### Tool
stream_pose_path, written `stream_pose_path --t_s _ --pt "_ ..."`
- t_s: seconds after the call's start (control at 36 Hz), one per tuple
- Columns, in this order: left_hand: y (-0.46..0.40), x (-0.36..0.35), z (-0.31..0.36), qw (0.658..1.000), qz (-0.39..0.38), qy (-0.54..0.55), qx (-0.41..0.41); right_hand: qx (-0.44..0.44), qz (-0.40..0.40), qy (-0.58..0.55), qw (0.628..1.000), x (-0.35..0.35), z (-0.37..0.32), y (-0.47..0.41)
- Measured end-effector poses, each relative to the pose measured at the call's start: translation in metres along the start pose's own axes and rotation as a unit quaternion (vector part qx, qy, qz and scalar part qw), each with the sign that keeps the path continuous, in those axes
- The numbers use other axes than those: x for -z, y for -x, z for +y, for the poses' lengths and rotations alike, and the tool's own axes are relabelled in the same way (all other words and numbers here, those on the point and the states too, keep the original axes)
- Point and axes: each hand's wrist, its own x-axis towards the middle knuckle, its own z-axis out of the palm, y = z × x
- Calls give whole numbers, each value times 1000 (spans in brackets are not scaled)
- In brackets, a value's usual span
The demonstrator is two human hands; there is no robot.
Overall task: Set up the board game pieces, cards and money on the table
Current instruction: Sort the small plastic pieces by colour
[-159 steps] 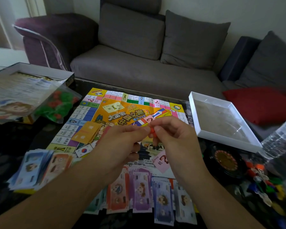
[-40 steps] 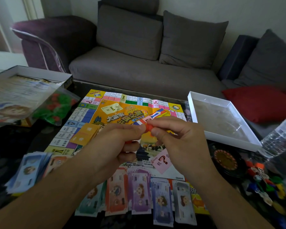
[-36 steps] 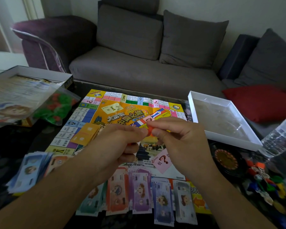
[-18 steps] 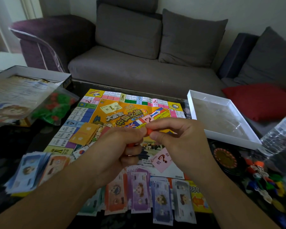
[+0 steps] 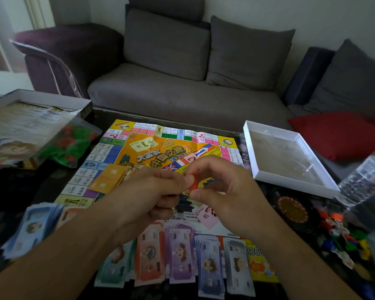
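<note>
While we hold both hands over the game board [image 5: 152, 148] mid-table, L hand [image 5: 143, 195] and R hand [image 5: 223, 191] pinch one small red piece [image 5: 193, 184] between fingertips, above board centre. Banknote stacks [image 5: 180, 254] lie in a row along near edge, orange cards [image 5: 108, 178] on board's left side, white box lid [image 5: 290, 180] at right edge.
</note>
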Motion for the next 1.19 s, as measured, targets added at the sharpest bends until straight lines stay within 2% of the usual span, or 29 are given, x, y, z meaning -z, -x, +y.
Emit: stream_pose_path --t_s 0.42,0.64,0.86,1.19 --pt "0 -1 5 999 4 44 11 39 56 32 997 -6 3 -4" --pt "-1 0 3 1000 -10 18 0 70 44 105 991 -8 4 -4" --pt "0 0 0 1000 -10 26 -8 51 35 54 997 -7 -2 -3" --pt "3 -2 -2 998 -33 62 -5 123 85 93 984 -7 -2 -1"
